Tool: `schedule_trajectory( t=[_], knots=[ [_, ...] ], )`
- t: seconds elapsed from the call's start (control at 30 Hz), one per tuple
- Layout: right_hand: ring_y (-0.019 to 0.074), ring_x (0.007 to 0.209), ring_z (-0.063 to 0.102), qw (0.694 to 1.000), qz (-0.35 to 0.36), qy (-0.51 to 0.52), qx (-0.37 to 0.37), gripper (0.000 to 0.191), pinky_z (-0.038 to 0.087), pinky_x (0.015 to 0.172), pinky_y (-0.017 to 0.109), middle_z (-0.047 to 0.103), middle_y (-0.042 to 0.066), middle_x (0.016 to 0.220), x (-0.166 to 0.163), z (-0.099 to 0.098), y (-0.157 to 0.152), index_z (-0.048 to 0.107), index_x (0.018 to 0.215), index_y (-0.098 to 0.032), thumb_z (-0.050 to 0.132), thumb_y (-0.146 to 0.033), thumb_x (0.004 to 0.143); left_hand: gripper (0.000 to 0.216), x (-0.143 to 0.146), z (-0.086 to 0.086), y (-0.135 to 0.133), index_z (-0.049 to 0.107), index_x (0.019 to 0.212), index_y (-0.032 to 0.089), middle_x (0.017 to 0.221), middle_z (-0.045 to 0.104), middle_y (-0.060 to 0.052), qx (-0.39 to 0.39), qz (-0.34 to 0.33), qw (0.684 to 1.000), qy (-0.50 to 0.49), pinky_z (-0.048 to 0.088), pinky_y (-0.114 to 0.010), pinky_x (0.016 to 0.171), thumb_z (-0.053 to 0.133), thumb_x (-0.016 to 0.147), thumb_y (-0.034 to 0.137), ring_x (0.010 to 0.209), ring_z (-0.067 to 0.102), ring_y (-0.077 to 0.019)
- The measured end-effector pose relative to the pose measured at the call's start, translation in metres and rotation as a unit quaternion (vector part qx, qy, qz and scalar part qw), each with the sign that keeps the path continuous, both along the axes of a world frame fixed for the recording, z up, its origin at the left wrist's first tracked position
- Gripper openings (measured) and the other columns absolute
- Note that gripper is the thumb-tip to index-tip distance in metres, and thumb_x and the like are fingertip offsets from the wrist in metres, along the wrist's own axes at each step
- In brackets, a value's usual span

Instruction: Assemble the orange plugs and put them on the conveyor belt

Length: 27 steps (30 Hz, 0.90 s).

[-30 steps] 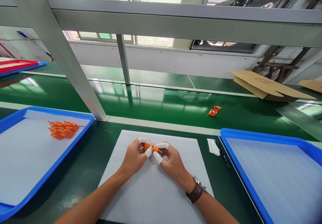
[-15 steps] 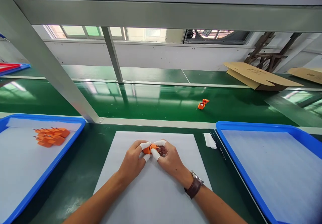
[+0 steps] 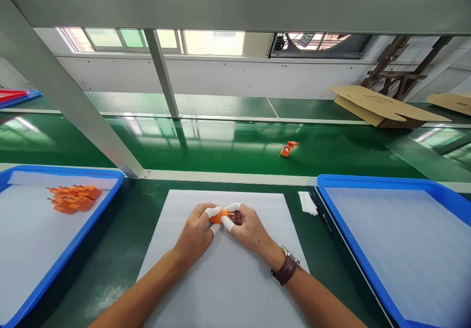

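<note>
My left hand [image 3: 195, 232] and my right hand [image 3: 247, 227] meet over a white foam sheet [image 3: 221, 279], both pinching one small orange plastic part [image 3: 220, 216] between thumbs and forefingers capped with white finger cots. A brown-strapped watch sits on my right wrist. Several more orange parts [image 3: 71, 198] lie piled in the blue tray [image 3: 55, 269] at my left. Another orange part [image 3: 287, 149] lies alone on the green belt beyond.
A second blue tray [image 3: 375, 183] lined with white foam stands at the right. A small white scrap [image 3: 307, 203] lies between it and the sheet. Grey frame posts [image 3: 66, 97] rise at the left. Flattened cardboard [image 3: 382, 106] rests at the far right.
My hands have drawn closer together around the orange part. The loose part on the belt has drifted left.
</note>
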State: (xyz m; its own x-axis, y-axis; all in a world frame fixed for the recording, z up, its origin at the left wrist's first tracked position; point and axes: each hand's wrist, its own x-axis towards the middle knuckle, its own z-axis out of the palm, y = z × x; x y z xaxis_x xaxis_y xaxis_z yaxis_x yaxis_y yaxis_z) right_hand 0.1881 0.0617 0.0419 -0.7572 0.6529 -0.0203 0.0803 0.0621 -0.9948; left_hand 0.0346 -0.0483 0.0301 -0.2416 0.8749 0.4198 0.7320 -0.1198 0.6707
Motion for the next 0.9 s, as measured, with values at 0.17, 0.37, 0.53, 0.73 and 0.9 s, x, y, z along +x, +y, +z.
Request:
schedule_trajectory(
  t=[0.17, 0.37, 0.53, 0.73, 0.9],
  knots=[
    [0.0143, 0.056, 0.060, 0.986, -0.027, 0.090, -0.140, 0.040, 0.046, 0.048, 0.028, 0.064, 0.005, 0.081, 0.002, 0.004, 0.009, 0.068, 0.097, -0.017, 0.049, -0.051, 0.096, 0.034, -0.008, 0.008, 0.001, 0.060, 0.120, 0.029, 0.124, 0.064, -0.006, -0.058, -0.008, 0.977, -0.204, 0.057, -0.040, 0.096, 0.066, 0.087, 0.023, 0.109, 0.066, -0.0213],
    [0.0124, 0.055, 0.057, 0.990, -0.039, 0.071, -0.117, 0.029, 0.047, 0.052, 0.027, 0.063, 0.002, 0.075, 0.003, -0.001, 0.011, 0.068, 0.103, -0.017, 0.054, -0.041, 0.095, 0.032, -0.016, 0.013, 0.003, 0.065, 0.116, 0.031, 0.123, 0.063, -0.004, -0.094, 0.031, 0.978, -0.185, 0.053, -0.042, 0.096, 0.070, 0.085, 0.026, 0.104, 0.063, -0.0211],
    [0.0140, 0.066, 0.058, 0.998, -0.008, 0.056, -0.003, 0.027, 0.048, 0.060, 0.028, 0.064, 0.001, 0.078, 0.001, -0.005, 0.005, 0.065, 0.115, -0.021, 0.060, -0.029, 0.089, 0.035, -0.016, 0.014, 0.005, 0.063, 0.120, 0.027, 0.120, 0.065, -0.006, -0.081, 0.009, 0.965, -0.250, 0.053, -0.043, 0.098, 0.070, 0.085, 0.027, 0.107, 0.065, -0.0224],
    [0.0138, 0.070, 0.056, 0.997, -0.010, 0.058, 0.050, 0.026, 0.047, 0.061, 0.028, 0.064, 0.003, 0.089, 0.001, -0.002, 0.001, 0.069, 0.110, -0.021, 0.066, -0.028, 0.086, 0.035, -0.010, 0.013, 0.005, 0.064, 0.119, 0.029, 0.119, 0.066, -0.006, -0.048, 0.009, 0.986, -0.161, 0.056, -0.042, 0.095, 0.069, 0.085, 0.022, 0.105, 0.066, -0.0226],
    [0.0158, 0.070, 0.062, 0.999, -0.014, 0.048, 0.019, 0.021, 0.051, 0.061, 0.028, 0.069, 0.004, 0.082, 0.002, -0.004, 0.002, 0.070, 0.105, -0.019, 0.060, -0.026, 0.088, 0.033, -0.004, 0.014, 0.003, 0.064, 0.117, 0.031, 0.117, 0.066, -0.004, -0.016, 0.024, 0.997, -0.065, 0.056, -0.042, 0.094, 0.068, 0.086, 0.020, 0.108, 0.065, -0.0224]
  ],
)
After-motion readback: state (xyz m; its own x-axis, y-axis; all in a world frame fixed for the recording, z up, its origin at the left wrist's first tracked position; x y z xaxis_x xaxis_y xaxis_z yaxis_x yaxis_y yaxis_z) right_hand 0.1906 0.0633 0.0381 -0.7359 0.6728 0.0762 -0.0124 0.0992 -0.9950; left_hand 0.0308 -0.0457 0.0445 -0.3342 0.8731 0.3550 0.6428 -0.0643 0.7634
